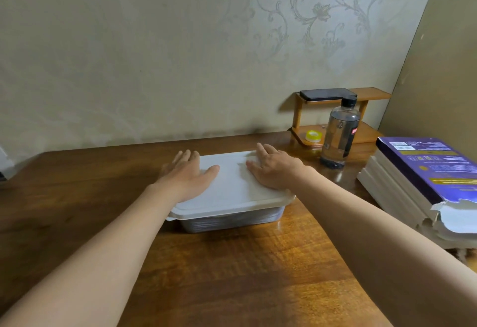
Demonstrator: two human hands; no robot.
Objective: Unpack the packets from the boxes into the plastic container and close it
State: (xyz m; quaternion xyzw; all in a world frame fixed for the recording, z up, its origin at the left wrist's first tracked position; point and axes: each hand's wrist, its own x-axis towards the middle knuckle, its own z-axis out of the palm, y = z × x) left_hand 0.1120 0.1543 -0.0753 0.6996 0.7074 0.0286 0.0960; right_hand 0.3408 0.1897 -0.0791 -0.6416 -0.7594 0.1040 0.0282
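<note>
While the white lid (232,184) sits on the plastic container (232,222) at mid wooden table (232,275), L hand (189,175) & R hand (275,170) lie flat on lid's left & right sides, fingers straight, gripping nothing, w/ water bottle (339,135) near its right and stacked boxes (423,171) beyond.

From my end this looks like a room in a home, a domestic corner rather than a workplace. The far wall is covered in pale wallpaper (309,14) with a scrolling floral pattern. A dark, glossy wooden table (232,275) stands against it. At its far right a small wooden shelf (371,94) carries a phone (322,94) on top and a yellow roll of tape (313,135) below, with a water bottle (340,133) just in front. A stack of boxes (413,171) lies on the right
</note>
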